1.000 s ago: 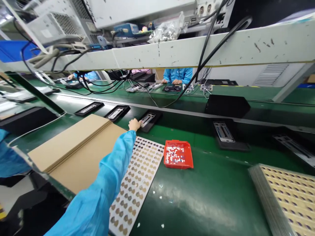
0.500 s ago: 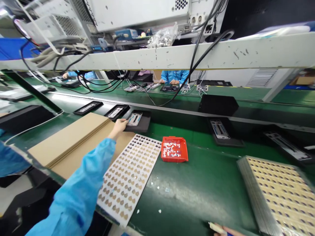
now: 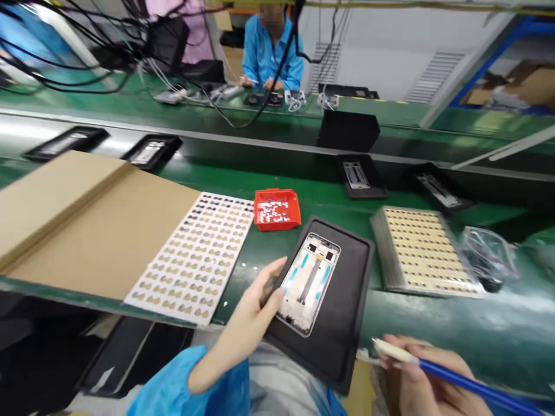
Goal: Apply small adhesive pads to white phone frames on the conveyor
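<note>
My left hand (image 3: 255, 310) grips the left edge of a black tray (image 3: 342, 323), thumb on top. A white phone frame (image 3: 310, 281) lies in the tray, which overhangs the near edge of the green bench in front of me. My right hand (image 3: 427, 378) at the bottom right is closed round a blue pen-like tool with a white tip (image 3: 392, 351), just right of the tray's near corner.
A white sheet of small gold parts (image 3: 197, 254) and brown cardboard (image 3: 91, 225) lie left. A red bin (image 3: 277, 208) sits behind the tray. A stack of part sheets (image 3: 422, 249) lies right. More black trays (image 3: 362, 176) ride the belt. Across it sits a person in blue (image 3: 271, 52).
My left hand pulled a black tray with a phone frame from the belt to the bench's near edge. My right hand with the pen has come into view. The view tilted down.
</note>
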Action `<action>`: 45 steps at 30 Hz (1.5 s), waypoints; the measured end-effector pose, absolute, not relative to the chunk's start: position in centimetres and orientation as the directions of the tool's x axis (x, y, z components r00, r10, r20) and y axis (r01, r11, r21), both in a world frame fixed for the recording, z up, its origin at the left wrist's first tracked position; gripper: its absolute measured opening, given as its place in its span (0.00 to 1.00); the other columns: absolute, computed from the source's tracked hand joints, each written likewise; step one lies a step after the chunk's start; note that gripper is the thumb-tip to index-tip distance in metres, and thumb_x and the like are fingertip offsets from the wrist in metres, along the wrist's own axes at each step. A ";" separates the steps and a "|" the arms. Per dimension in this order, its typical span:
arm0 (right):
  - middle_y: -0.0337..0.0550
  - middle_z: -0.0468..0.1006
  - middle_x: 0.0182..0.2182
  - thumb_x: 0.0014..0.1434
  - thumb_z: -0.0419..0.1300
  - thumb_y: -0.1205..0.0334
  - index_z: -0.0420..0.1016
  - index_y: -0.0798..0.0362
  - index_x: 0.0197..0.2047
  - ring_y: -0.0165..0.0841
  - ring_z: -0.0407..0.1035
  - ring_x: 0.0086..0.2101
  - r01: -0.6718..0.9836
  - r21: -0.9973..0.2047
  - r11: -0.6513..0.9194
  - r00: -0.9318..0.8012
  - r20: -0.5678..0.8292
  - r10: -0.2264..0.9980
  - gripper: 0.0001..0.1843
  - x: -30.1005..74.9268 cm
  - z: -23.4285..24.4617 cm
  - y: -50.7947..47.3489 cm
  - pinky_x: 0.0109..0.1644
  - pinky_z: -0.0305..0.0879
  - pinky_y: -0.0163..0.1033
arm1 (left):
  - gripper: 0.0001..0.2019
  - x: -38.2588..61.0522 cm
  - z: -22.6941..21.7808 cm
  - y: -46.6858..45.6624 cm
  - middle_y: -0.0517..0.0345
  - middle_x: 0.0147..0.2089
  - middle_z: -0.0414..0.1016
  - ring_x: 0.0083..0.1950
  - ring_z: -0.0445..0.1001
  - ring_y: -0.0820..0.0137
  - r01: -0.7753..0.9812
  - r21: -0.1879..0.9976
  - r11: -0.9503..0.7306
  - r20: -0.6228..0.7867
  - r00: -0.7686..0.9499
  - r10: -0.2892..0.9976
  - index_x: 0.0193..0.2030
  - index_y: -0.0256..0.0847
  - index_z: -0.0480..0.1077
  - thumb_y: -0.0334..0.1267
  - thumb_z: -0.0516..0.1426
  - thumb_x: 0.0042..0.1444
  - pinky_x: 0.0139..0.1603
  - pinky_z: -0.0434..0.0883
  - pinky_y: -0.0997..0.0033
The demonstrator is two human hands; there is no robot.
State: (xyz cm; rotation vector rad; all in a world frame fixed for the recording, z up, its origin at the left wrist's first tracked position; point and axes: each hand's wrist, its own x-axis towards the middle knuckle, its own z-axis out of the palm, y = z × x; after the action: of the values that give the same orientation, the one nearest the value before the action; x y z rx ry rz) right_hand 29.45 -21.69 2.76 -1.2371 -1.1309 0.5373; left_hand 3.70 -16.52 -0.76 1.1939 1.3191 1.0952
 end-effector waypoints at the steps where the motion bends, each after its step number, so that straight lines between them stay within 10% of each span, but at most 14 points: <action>1: 0.45 0.89 0.31 0.65 0.76 0.54 0.86 0.49 0.38 0.41 0.85 0.29 0.286 -0.921 0.264 0.357 0.358 0.863 0.09 29.4 2.8 -21.7 0.33 0.87 0.43 | 0.26 5.2 -2.1 -16.5 0.46 0.75 0.73 0.76 0.72 0.54 0.082 0.993 0.084 -0.086 0.014 0.996 0.73 0.44 0.69 0.47 0.57 0.72 0.75 0.73 0.53; 9: 0.44 0.91 0.42 0.76 0.63 0.56 0.85 0.46 0.48 0.40 0.88 0.42 0.604 -0.760 0.242 -0.022 0.287 0.958 0.09 28.2 -0.3 -19.6 0.47 0.86 0.39 | 0.26 7.6 -6.5 -19.1 0.39 0.80 0.61 0.82 0.59 0.54 0.557 0.791 -0.253 0.293 0.019 0.956 0.79 0.46 0.59 0.33 0.49 0.77 0.79 0.66 0.43; 14: 0.42 0.91 0.43 0.78 0.58 0.61 0.80 0.46 0.52 0.39 0.88 0.41 0.703 -0.622 0.345 -0.194 0.298 0.935 0.09 28.2 -0.3 -19.2 0.47 0.84 0.39 | 0.21 6.3 -4.2 -19.9 0.47 0.63 0.80 0.72 0.71 0.60 0.628 0.540 -0.561 0.467 0.331 0.820 0.65 0.39 0.72 0.22 0.50 0.71 0.75 0.70 0.55; 29: 0.46 0.90 0.40 0.80 0.55 0.69 0.76 0.52 0.55 0.36 0.82 0.29 0.830 -0.249 0.499 -0.417 0.317 0.852 0.10 27.0 1.9 -19.8 0.36 0.76 0.40 | 0.21 6.6 -4.1 -19.2 0.46 0.58 0.82 0.63 0.75 0.59 0.623 0.403 -0.670 0.445 0.506 0.739 0.64 0.35 0.74 0.25 0.51 0.68 0.69 0.71 0.54; 36: 0.46 0.90 0.41 0.80 0.55 0.68 0.78 0.51 0.56 0.37 0.85 0.33 0.818 -0.313 0.483 -0.406 0.280 0.870 0.11 27.2 1.9 -19.7 0.38 0.79 0.39 | 0.22 6.4 -4.2 -18.3 0.46 0.59 0.81 0.61 0.74 0.58 0.618 0.361 -0.699 0.344 0.608 0.715 0.68 0.37 0.73 0.30 0.55 0.70 0.67 0.69 0.54; 45: 0.45 0.91 0.46 0.74 0.63 0.64 0.83 0.46 0.50 0.42 0.88 0.45 0.617 -0.752 0.234 -0.173 0.160 0.972 0.07 28.5 0.9 -19.8 0.50 0.87 0.43 | 0.30 5.9 -3.6 -18.1 0.39 0.65 0.77 0.63 0.73 0.53 0.593 0.169 -0.787 0.195 0.763 0.617 0.74 0.30 0.67 0.41 0.59 0.70 0.69 0.67 0.53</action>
State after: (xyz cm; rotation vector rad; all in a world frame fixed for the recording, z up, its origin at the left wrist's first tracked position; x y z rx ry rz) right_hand 28.50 -19.78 0.94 -1.4563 -1.8760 0.7175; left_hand 5.93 -18.13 -3.59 2.8574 0.9831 0.3681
